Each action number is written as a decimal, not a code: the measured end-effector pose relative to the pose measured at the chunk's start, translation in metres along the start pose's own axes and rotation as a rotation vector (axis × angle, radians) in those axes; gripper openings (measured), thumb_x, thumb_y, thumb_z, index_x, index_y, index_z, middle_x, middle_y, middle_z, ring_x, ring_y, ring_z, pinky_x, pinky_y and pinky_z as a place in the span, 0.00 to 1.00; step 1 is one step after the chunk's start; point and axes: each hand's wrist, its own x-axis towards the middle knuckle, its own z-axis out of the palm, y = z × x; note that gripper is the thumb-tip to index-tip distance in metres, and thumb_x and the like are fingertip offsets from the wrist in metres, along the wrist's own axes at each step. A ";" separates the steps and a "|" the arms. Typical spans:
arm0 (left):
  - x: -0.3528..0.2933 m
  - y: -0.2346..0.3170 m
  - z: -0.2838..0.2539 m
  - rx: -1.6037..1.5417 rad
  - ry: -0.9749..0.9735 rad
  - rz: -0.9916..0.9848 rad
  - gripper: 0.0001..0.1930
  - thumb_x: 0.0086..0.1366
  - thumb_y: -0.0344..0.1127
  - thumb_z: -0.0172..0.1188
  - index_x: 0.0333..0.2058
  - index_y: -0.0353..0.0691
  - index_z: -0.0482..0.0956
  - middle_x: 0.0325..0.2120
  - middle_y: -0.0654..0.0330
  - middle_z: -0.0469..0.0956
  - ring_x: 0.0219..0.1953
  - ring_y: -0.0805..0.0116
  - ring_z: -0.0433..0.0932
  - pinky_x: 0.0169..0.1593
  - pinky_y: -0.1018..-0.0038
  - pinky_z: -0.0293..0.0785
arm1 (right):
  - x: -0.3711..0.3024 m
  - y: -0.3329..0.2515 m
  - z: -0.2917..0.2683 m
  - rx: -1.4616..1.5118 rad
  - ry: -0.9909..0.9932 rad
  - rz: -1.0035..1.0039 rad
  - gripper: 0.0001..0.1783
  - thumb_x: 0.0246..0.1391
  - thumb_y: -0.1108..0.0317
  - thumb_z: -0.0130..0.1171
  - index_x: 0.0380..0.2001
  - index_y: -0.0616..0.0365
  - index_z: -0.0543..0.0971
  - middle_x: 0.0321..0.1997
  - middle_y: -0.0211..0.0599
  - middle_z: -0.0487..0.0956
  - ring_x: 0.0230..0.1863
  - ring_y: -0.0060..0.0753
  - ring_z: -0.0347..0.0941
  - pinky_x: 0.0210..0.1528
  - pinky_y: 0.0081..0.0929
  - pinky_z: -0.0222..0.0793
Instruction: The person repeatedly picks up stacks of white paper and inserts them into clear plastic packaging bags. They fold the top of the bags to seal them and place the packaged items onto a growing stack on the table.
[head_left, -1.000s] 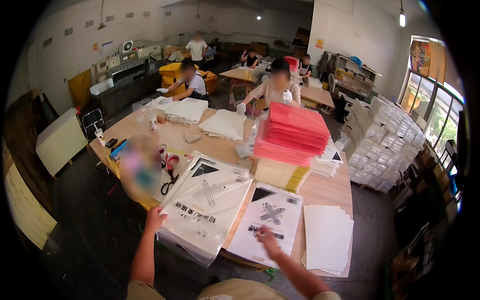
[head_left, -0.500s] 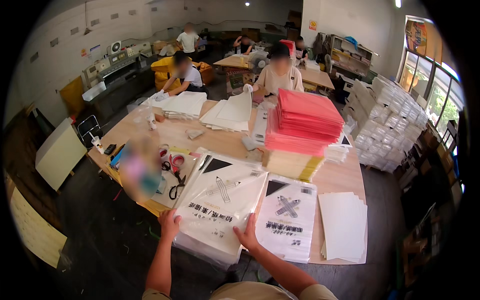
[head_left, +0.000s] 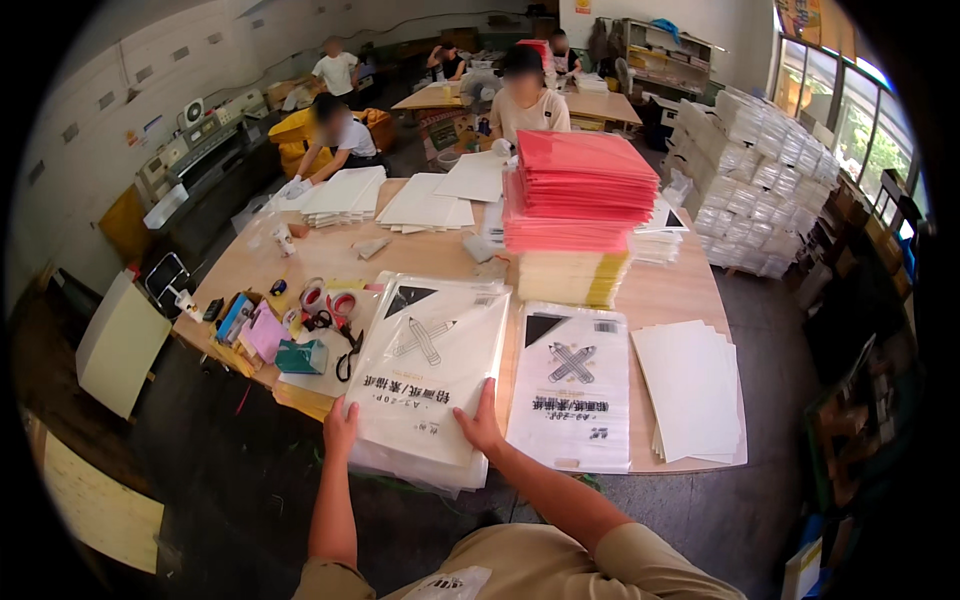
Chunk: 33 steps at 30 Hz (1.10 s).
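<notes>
A packet of drawing paper [head_left: 430, 365] in a clear plastic sleeve, printed with crossed pencils and a black corner triangle, lies at the table's near edge on more sleeved packets. My left hand [head_left: 341, 428] is closed on its lower left edge. On the lower right edge my right hand [head_left: 479, 420] grips, thumb on top and fingers along the side. Both hands' lower fingers are partly hidden. Just right of my right hand lies another pile of printed sleeves [head_left: 572, 400]. Black scissors [head_left: 346, 355] rest left of the packet.
A tall stack of pink sheets [head_left: 580, 190] stands on yellowish ones [head_left: 570, 276]. White sheets [head_left: 690, 395] lie at right; tape rolls [head_left: 330, 300] and a teal box [head_left: 301, 357] at left. Co-workers sit across the table [head_left: 260, 262]. Wrapped bundles [head_left: 750, 180] are piled beyond it.
My view has shifted; both hands stay on the packet. Across the table, a co-worker's raised white sheet now lies flat on the pile.
</notes>
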 end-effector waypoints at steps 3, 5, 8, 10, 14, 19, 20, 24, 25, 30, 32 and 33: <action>0.003 0.014 -0.001 0.067 -0.019 -0.030 0.23 0.67 0.44 0.56 0.56 0.39 0.71 0.44 0.41 0.79 0.50 0.41 0.76 0.51 0.57 0.72 | 0.009 -0.005 -0.024 0.075 -0.106 0.068 0.56 0.56 0.58 0.63 0.70 0.72 0.36 0.75 0.65 0.40 0.76 0.57 0.35 0.75 0.39 0.36; -0.002 0.018 0.001 0.029 -0.048 -0.042 0.23 0.67 0.43 0.55 0.57 0.39 0.71 0.44 0.41 0.79 0.50 0.42 0.76 0.51 0.58 0.72 | 0.004 -0.011 -0.052 0.183 -0.225 0.162 0.56 0.56 0.56 0.63 0.70 0.70 0.37 0.75 0.63 0.40 0.77 0.53 0.36 0.75 0.37 0.36; -0.008 0.014 -0.017 -0.064 -0.096 -0.022 0.23 0.68 0.42 0.55 0.57 0.37 0.70 0.47 0.42 0.78 0.52 0.45 0.77 0.53 0.61 0.72 | -0.026 -0.016 -0.122 0.177 -0.292 0.115 0.56 0.57 0.52 0.63 0.71 0.66 0.38 0.76 0.59 0.43 0.77 0.48 0.38 0.75 0.35 0.38; -0.015 -0.004 -0.027 -0.131 0.081 -0.021 0.23 0.69 0.42 0.55 0.56 0.34 0.70 0.50 0.41 0.77 0.54 0.45 0.75 0.55 0.61 0.71 | -0.049 0.013 -0.193 0.142 -0.219 0.175 0.54 0.57 0.58 0.65 0.73 0.59 0.40 0.76 0.53 0.48 0.77 0.44 0.41 0.74 0.34 0.39; -0.066 0.081 -0.022 -0.049 0.312 0.035 0.23 0.68 0.40 0.57 0.55 0.32 0.70 0.54 0.44 0.72 0.58 0.45 0.69 0.61 0.59 0.63 | -0.071 0.060 -0.398 0.138 0.191 0.386 0.42 0.59 0.66 0.61 0.71 0.56 0.51 0.72 0.46 0.58 0.65 0.37 0.62 0.61 0.32 0.65; -0.175 0.232 0.060 -0.048 0.335 0.441 0.21 0.62 0.34 0.60 0.53 0.33 0.71 0.52 0.45 0.72 0.55 0.45 0.70 0.60 0.55 0.64 | -0.121 0.121 -0.575 -0.395 0.493 0.368 0.33 0.58 0.66 0.60 0.65 0.60 0.64 0.67 0.48 0.67 0.60 0.48 0.69 0.60 0.38 0.67; -0.189 0.264 0.094 -0.174 0.230 0.530 0.20 0.60 0.30 0.61 0.51 0.34 0.73 0.51 0.45 0.73 0.53 0.47 0.71 0.59 0.56 0.65 | -0.129 0.144 -0.587 -0.606 0.454 0.255 0.33 0.55 0.64 0.64 0.63 0.61 0.67 0.65 0.50 0.68 0.61 0.52 0.68 0.61 0.41 0.65; -0.243 0.351 0.192 -0.101 -0.321 0.828 0.18 0.56 0.34 0.67 0.46 0.41 0.79 0.51 0.53 0.74 0.52 0.51 0.72 0.57 0.60 0.68 | -0.159 0.184 -0.556 -0.964 0.090 -0.014 0.34 0.50 0.56 0.67 0.58 0.59 0.72 0.66 0.47 0.67 0.69 0.56 0.57 0.70 0.49 0.51; -0.256 0.352 0.215 -0.089 -0.418 0.870 0.18 0.56 0.36 0.67 0.45 0.41 0.79 0.51 0.54 0.74 0.53 0.52 0.73 0.57 0.60 0.68 | -0.161 0.176 -0.541 -0.968 -0.046 -0.032 0.34 0.50 0.54 0.66 0.58 0.58 0.72 0.67 0.45 0.65 0.71 0.54 0.53 0.71 0.50 0.47; -0.275 0.300 0.287 0.240 -0.539 0.703 0.31 0.57 0.49 0.66 0.57 0.43 0.72 0.62 0.54 0.65 0.64 0.51 0.62 0.65 0.52 0.59 | -0.169 0.165 -0.506 -0.913 -0.179 -0.092 0.35 0.50 0.54 0.65 0.59 0.55 0.70 0.70 0.43 0.61 0.73 0.53 0.49 0.72 0.54 0.43; -0.272 0.273 0.298 0.370 -0.514 0.709 0.36 0.56 0.51 0.66 0.61 0.45 0.67 0.65 0.57 0.61 0.66 0.52 0.59 0.65 0.50 0.58 | -0.174 0.160 -0.500 -0.872 -0.225 -0.118 0.35 0.50 0.54 0.65 0.59 0.55 0.69 0.70 0.43 0.61 0.73 0.54 0.49 0.72 0.54 0.43; -0.273 0.262 0.301 0.415 -0.497 0.732 0.35 0.57 0.50 0.66 0.61 0.46 0.68 0.64 0.57 0.63 0.66 0.53 0.60 0.65 0.51 0.59 | -0.175 0.156 -0.498 -0.852 -0.241 -0.133 0.34 0.51 0.54 0.65 0.59 0.55 0.69 0.70 0.43 0.61 0.73 0.54 0.49 0.72 0.54 0.43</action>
